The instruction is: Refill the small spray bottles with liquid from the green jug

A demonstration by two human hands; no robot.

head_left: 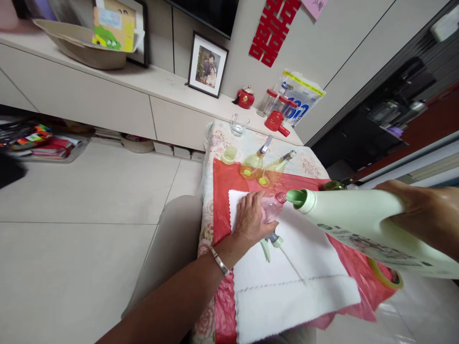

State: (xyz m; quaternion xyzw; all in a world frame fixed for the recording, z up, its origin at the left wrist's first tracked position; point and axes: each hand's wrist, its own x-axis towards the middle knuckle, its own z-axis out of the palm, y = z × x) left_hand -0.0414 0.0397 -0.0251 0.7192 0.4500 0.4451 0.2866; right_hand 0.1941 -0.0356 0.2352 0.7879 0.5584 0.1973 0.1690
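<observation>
My left hand (pixel 252 217) is wrapped round a clear pink spray bottle (pixel 271 208) that has no spray head on it. Its neck meets the green spout of a large pale green detergent jug (pixel 351 210), which lies tilted almost level. At the right, my right hand (pixel 419 210) grips the jug by its handle; part of that hand is cut by the shadow and the jug. Below the pink bottle, a grey and green spray head (pixel 275 240) with a thin dip tube lies on the white cloth (pixel 283 301).
Two yellow spray bottles (pixel 251 166) and a pale green cap (pixel 228 155) stand beyond the cloth. A glass cup (pixel 238 126) is behind them. A roll of tape (pixel 385 274) lies on the red sheet (pixel 225 184) at the right. A cabinet ledge (pixel 165 86) runs along the wall.
</observation>
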